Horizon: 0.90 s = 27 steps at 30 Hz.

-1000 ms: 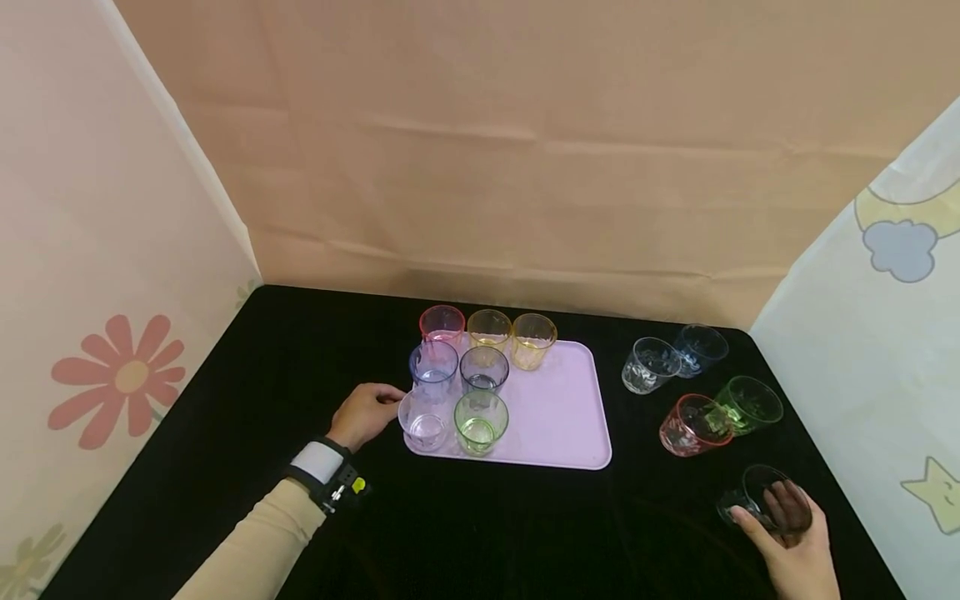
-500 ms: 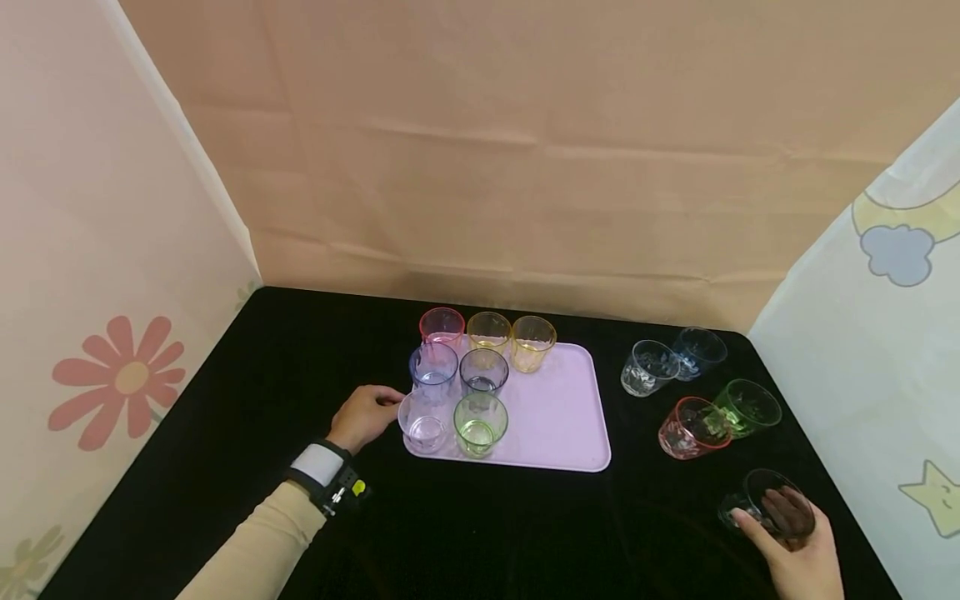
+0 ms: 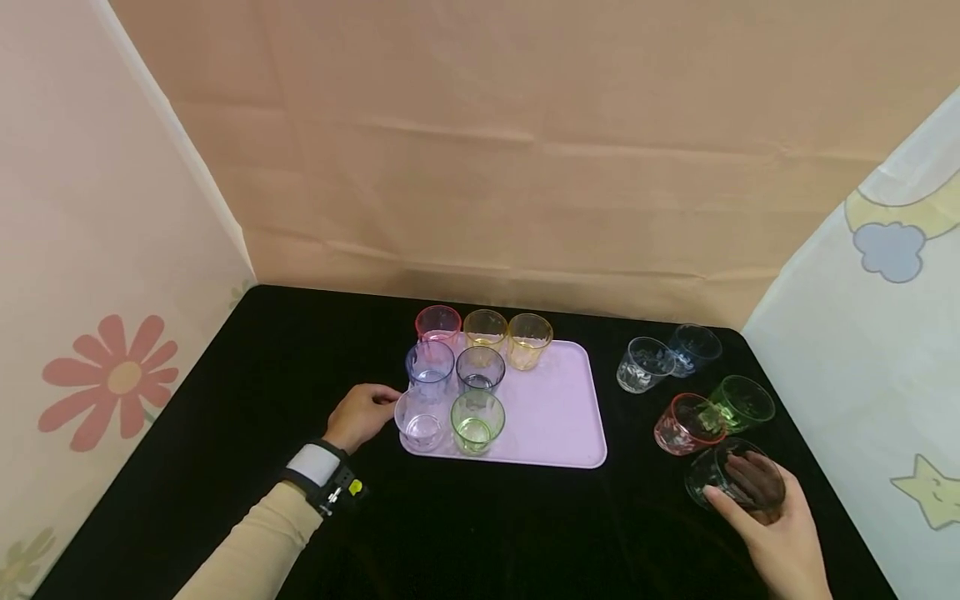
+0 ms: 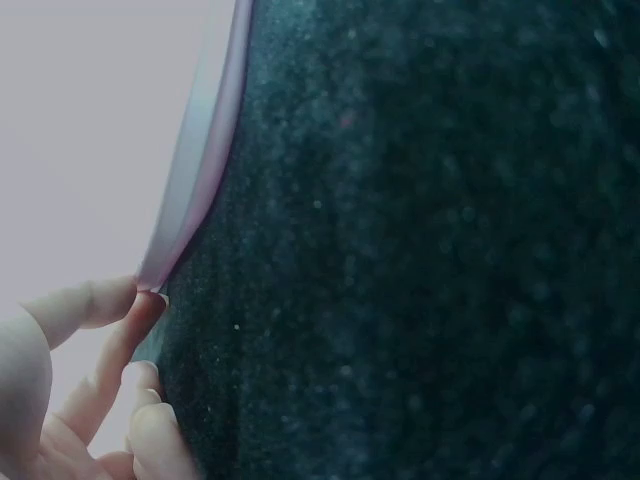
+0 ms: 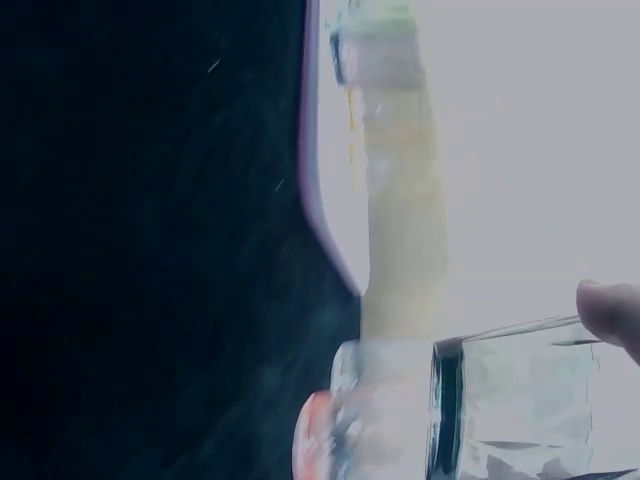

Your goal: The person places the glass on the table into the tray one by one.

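In the head view my left hand (image 3: 360, 417) is at the left edge of a lilac tray (image 3: 558, 417). The left wrist view shows its thumb and a finger pinching the tray's rim (image 4: 205, 150). Several tinted glasses stand on the tray's left and back, among them a green glass (image 3: 477, 423), a clear one (image 3: 420, 421) and a blue one (image 3: 430, 367). At the right, my right hand (image 3: 787, 533) grips a dark grey glass (image 3: 708, 479), tilted with its base toward the tray. In the right wrist view the thumb (image 5: 610, 312) lies along this glass (image 5: 530, 400).
On the right of the black table (image 3: 525, 533) stand a red glass (image 3: 678, 429), a green glass (image 3: 738, 407), a clear glass (image 3: 641, 367) and a dark blue glass (image 3: 693, 350). A brown paper wall (image 3: 480, 167) rises behind, with patterned panels at both sides.
My right hand has carried the grey glass forward and to the left, nearer the red and green glasses. The left hand keeps its place at the tray's edge.
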{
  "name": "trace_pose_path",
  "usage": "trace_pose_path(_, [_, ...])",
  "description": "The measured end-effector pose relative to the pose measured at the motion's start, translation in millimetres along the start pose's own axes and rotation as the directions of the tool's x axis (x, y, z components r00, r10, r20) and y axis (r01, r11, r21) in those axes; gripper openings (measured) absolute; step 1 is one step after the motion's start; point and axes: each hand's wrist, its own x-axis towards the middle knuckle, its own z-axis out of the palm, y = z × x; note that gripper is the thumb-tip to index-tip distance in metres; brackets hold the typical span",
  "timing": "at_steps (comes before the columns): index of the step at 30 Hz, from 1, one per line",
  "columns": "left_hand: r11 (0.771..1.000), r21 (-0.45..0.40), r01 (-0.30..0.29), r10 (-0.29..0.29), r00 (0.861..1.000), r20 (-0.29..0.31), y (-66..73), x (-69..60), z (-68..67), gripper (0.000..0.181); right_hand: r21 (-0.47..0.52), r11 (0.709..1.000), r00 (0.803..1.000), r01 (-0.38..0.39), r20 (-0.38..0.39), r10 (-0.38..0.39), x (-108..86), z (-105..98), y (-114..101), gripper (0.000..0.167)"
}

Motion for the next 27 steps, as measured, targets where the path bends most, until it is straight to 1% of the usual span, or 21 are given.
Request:
trace_pose_path(2, [1.000, 0.003, -0.001, 0.001, 1.000, 0.002, -0.7, -0.5, -0.1, 0.031, 0.012, 0.999, 0.998, 0.046, 0.033, -0.047, -0.5, 6, -11, 0.085])
trace_pose_path(4, [1.000, 0.006, -0.003, 0.003, 1.000, 0.001, -0.8, -1.4, -0.4, 0.030, 0.031, 0.993, 0.991, 0.113, 0.062, -0.115, 0.2, 14, -23, 0.082])
trace_pose_path(6, [1.000, 0.008, -0.011, 0.011, 1.000, -0.002, -0.9, -1.9, -0.9, 0.030, 0.052, 0.982, 0.979, 0.181, 0.087, -0.185, 2.0, 23, -34, 0.078])
trace_pose_path(8, [1.000, 0.005, -0.011, 0.011, 1.000, -0.003, -1.2, -1.6, -1.3, 0.030, 0.075, 0.966, 0.961, 0.247, 0.107, -0.254, 4.1, 31, -44, 0.075])
trace_pose_path(11, [1.000, 0.001, -0.004, 0.004, 1.000, 0.003, -0.7, -0.3, -1.8, 0.031, 0.112, 0.947, 0.939, 0.301, 0.138, -0.315, 7.2, 43, -54, 0.073])
trace_pose_path(15, [1.000, 0.002, 0.011, -0.011, 1.000, 0.008, -0.2, 0.8, -2.1, 0.032, 0.154, 0.938, 0.923, 0.309, 0.188, -0.335, 13.1, 57, -63, 0.074])
trace_pose_path(17, [1.000, 0.005, 0.022, -0.022, 1.000, 0.006, -0.1, 1.0, -2.2, 0.031, 0.181, 0.937, 0.918, 0.297, 0.217, -0.333, 17.5, 63, -66, 0.075])
trace_pose_path(21, [1.000, 0.003, 0.025, -0.025, 1.000, 0.011, 0.8, 1.3, -2.4, 0.033, 0.238, 0.936, 0.907, 0.260, 0.271, -0.321, 29.0, 77, -73, 0.076])
trace_pose_path(27, [0.999, -0.003, 0.040, -0.040, 0.999, 0.015, 0.8, 0.5, -2.0, 0.034, 0.240, 0.949, 0.901, 0.202, 0.334, -0.277, 45.7, 100, -83, 0.081])
